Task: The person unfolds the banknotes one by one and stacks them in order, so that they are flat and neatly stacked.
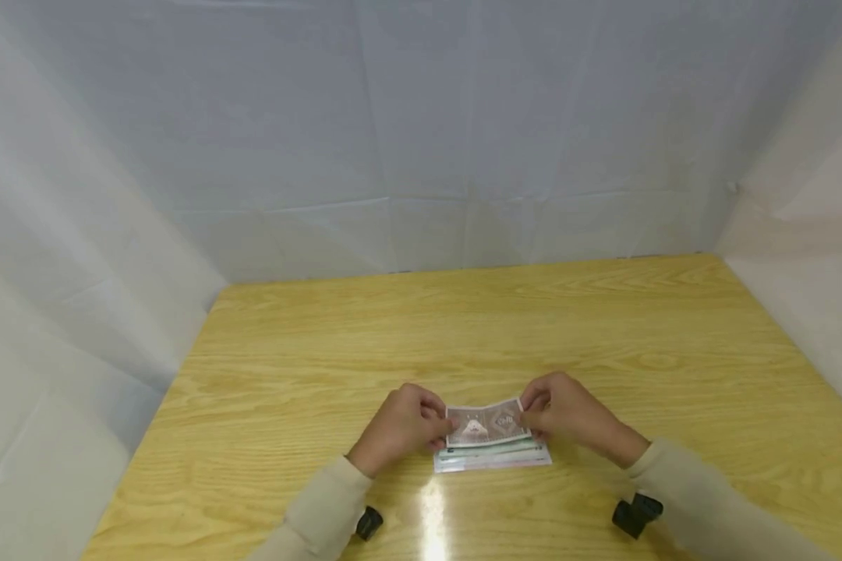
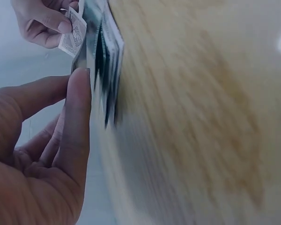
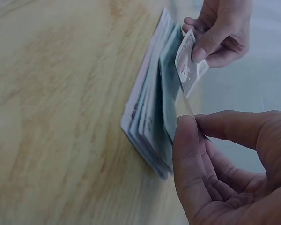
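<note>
Both hands hold a brown banknote with a white border [image 1: 487, 425] by its two short ends. My left hand [image 1: 401, 425] pinches the left end between thumb and fingers, and my right hand [image 1: 570, 413] pinches the right end likewise. The note bends slightly between them, its printed face turned toward me. Just beneath it, a stack of banknotes [image 1: 493, 460] lies on the table, partly hidden by the held one. In the right wrist view the stack [image 3: 145, 108] shows greenish and pale pinkish layers, fanned apart at their edges.
The wood-grain table [image 1: 323, 343] spreads around the hands, with a bright reflection in front of the stack. White sheeting [image 1: 421, 140] hangs behind the table and on both sides. Small black devices [image 1: 637, 514] sit by both sleeves.
</note>
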Motion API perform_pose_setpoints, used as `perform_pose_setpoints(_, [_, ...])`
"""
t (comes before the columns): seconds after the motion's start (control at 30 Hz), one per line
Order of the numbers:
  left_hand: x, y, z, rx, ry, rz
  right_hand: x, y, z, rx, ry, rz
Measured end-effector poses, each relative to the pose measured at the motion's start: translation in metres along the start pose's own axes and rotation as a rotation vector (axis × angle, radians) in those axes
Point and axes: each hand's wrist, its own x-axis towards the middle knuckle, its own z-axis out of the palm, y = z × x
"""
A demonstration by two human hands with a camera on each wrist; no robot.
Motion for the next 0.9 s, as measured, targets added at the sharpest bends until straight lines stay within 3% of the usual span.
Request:
perform_pose_setpoints(0.43, [0.0004,-0.0065,0.0054,0.250,0.023,0.060,-0.0058,0.0034,0.0086,-0.331,0.035,-0.068])
perform_pose_setpoints(0.6, [0.0000,-0.0077,0.0051,0.308,0.033,0.082,-0.0040,0.0057,0.0094,-0.377,0.049,-0.063])
perform_pose_setpoints(0.9, [-0.0021,-0.0064,0.0053,0.328,0.028,0.079,-0.0037,0.0071,0.0111,-0.378,0.047,-0.019])
